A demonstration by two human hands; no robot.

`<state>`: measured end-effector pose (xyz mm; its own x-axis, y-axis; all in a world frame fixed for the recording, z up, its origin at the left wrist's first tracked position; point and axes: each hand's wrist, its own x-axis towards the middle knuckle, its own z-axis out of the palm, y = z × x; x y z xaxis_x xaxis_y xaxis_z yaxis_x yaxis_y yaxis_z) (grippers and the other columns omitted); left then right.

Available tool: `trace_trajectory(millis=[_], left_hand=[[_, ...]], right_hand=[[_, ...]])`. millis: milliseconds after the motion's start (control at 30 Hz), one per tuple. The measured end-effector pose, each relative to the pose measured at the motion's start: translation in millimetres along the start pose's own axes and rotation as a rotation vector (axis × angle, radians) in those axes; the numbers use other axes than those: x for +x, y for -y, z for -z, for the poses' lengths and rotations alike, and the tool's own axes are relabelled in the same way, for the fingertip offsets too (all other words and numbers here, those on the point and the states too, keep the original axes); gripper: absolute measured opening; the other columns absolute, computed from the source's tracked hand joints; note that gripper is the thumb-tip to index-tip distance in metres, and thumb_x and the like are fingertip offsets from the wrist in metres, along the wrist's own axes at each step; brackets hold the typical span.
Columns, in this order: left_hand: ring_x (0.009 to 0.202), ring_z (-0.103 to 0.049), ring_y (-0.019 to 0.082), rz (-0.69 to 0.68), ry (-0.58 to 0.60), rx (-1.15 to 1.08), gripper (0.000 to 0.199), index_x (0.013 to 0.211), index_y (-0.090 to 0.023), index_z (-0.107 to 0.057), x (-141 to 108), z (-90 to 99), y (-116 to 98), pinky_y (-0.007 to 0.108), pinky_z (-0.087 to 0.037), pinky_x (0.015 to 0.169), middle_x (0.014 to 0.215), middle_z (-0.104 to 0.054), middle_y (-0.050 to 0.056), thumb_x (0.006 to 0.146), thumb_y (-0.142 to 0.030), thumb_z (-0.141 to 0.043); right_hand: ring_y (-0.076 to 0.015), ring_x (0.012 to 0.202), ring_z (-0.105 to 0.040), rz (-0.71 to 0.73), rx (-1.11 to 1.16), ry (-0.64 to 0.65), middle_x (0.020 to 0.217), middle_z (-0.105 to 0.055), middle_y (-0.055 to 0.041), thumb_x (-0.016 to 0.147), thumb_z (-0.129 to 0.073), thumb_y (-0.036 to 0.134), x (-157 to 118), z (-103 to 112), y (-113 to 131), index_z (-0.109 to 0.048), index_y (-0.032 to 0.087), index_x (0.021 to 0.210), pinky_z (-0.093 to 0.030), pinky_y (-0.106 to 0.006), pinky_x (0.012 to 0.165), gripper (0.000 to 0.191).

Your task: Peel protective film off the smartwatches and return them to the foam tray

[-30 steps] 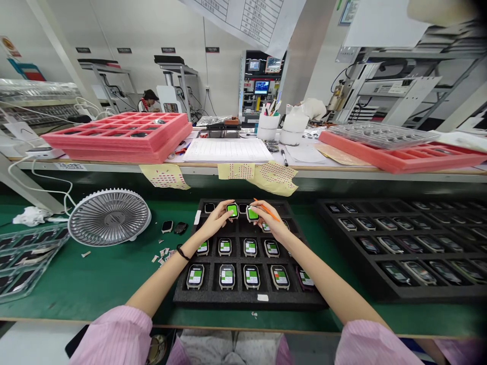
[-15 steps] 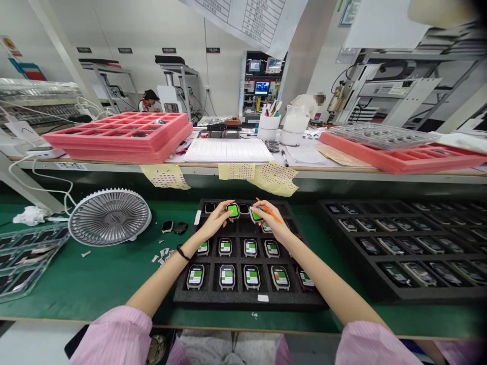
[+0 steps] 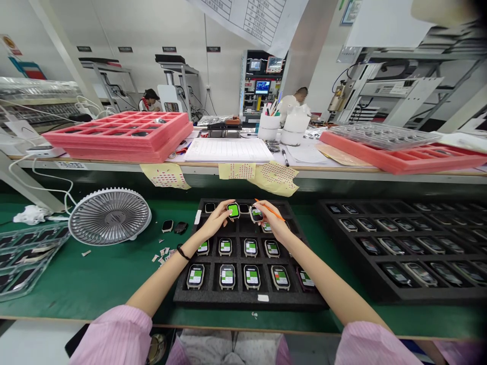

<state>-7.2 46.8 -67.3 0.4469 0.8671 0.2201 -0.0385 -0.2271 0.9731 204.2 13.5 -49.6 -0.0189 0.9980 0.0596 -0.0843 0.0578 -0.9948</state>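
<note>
Smartwatch (image 3: 256, 214) shifted toward 3 o'clock, right hand (image 3: 274, 223) fingers (image 3: 265, 213) pinching orange stylus (image 3: 272, 211), tips on that watch, left hand (image 3: 219, 218) fingertips (image 3: 228, 209) on green-screened smartwatch (image 3: 233, 210) at 9 o'clock, grip unclear, black foam tray (image 3: 247, 302) beneath

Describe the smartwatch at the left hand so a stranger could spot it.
In the black foam tray on the green bench, look along the back row. The smartwatch at the left hand shows a solid bright green screen, unlike its neighbours.
</note>
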Motion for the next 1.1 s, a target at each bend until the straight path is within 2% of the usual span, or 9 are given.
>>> trace_trajectory(millis=[167, 400, 667, 767, 833, 967, 1033, 1100], left_hand=[[0.072, -0.057, 0.012, 0.022, 0.001, -0.019, 0.048, 0.127, -0.020, -0.048, 0.2, 0.0, -1.1, 0.019, -0.037, 0.047, 0.101, -0.058, 0.006, 0.084, -0.038, -0.056], [0.074, -0.056, 0.012, -0.028, 0.043, 0.010, 0.049, 0.129, -0.021, -0.045, -1.0, -0.9, 0.2, 0.019, -0.037, 0.049, 0.100, -0.058, 0.006, 0.084, -0.036, -0.056], [0.075, -0.057, 0.015, -0.001, 0.022, -0.001, 0.052, 0.129, -0.019, -0.044, -0.4, -0.4, -0.1, 0.020, -0.037, 0.048, 0.099, -0.057, 0.007, 0.082, -0.036, -0.057], [0.081, -0.056, 0.014, -0.043, 0.042, 0.093, 0.060, 0.134, -0.020, -0.038, -2.7, -2.5, -1.7, 0.020, -0.040, 0.053, 0.109, -0.056, 0.009, 0.080, -0.031, -0.062], [0.081, -0.056, 0.014, -0.070, 0.063, 0.185, 0.065, 0.136, -0.021, -0.036, -4.4, -4.0, -4.1, 0.021, -0.042, 0.057, 0.115, -0.055, 0.010, 0.078, -0.027, -0.065], [0.077, -0.056, 0.013, -0.155, 0.071, 0.356, 0.051, 0.128, -0.021, -0.047, -6.0, -5.7, -9.4, 0.023, -0.045, 0.059, 0.121, -0.054, 0.010, 0.080, -0.027, -0.064], [0.088, -0.057, 0.018, -0.234, 0.080, 0.458, 0.046, 0.123, -0.022, -0.052, -6.1, -6.1, -11.2, 0.027, -0.049, 0.067, 0.120, -0.055, 0.009, 0.080, -0.028, -0.065], [0.103, -0.055, 0.023, -0.318, 0.102, 0.555, 0.044, 0.119, -0.022, -0.055, -6.2, -6.7, -12.1, 0.034, -0.050, 0.082, 0.116, -0.055, 0.009, 0.078, -0.028, -0.068]], right_hand=[[-0.0122, 0.048, -0.052, -0.009, 0.009, -0.006, 0.068, -0.059, 0.0020, 0.072, -0.066, 0.052, 1.3, -0.4, -1.2, -0.059, 0.023, 0.078, -0.032, -0.024, 0.040, 0.030], [-0.0116, 0.050, -0.054, -0.016, 0.007, 0.001, 0.072, -0.060, 0.0011, 0.073, -0.066, 0.050, 1.3, 0.0, -2.3, -0.060, 0.023, 0.080, -0.033, -0.023, 0.040, 0.029], [-0.0102, 0.048, -0.053, -0.018, 0.039, -0.006, 0.069, -0.060, 0.0022, 0.074, -0.066, 0.047, 2.9, 0.3, -4.6, -0.060, 0.023, 0.081, -0.033, -0.021, 0.038, 0.026], [-0.0094, 0.048, -0.054, -0.030, 0.035, -0.015, 0.068, -0.061, 0.0021, 0.075, -0.065, 0.045, 2.1, -0.9, -2.8, -0.060, 0.022, 0.082, -0.034, -0.020, 0.038, 0.025], [-0.0105, 0.050, -0.057, -0.051, 0.017, 0.022, 0.067, -0.062, 0.0013, 0.077, -0.064, 0.043, 0.6, -2.8, -1.3, -0.060, 0.021, 0.088, -0.036, -0.019, 0.038, 0.025], [-0.0155, 0.062, -0.064, -0.114, -0.037, 0.168, 0.070, -0.064, -0.0012, 0.079, -0.061, 0.039, -5.0, -10.3, 1.8, -0.059, 0.020, 0.101, -0.043, -0.019, 0.040, 0.028], [-0.0159, 0.065, -0.065, -0.111, -0.045, 0.212, 0.072, -0.063, -0.0016, 0.081, -0.060, 0.038, -8.2, -14.4, 3.1, -0.059, 0.020, 0.103, -0.045, -0.019, 0.041, 0.029], [-0.0152, 0.067, -0.065, -0.086, -0.036, 0.236, 0.076, -0.063, -0.0016, 0.082, -0.060, 0.038, -10.6, -17.2, 3.3, -0.059, 0.020, 0.104, -0.047, -0.019, 0.043, 0.029]])
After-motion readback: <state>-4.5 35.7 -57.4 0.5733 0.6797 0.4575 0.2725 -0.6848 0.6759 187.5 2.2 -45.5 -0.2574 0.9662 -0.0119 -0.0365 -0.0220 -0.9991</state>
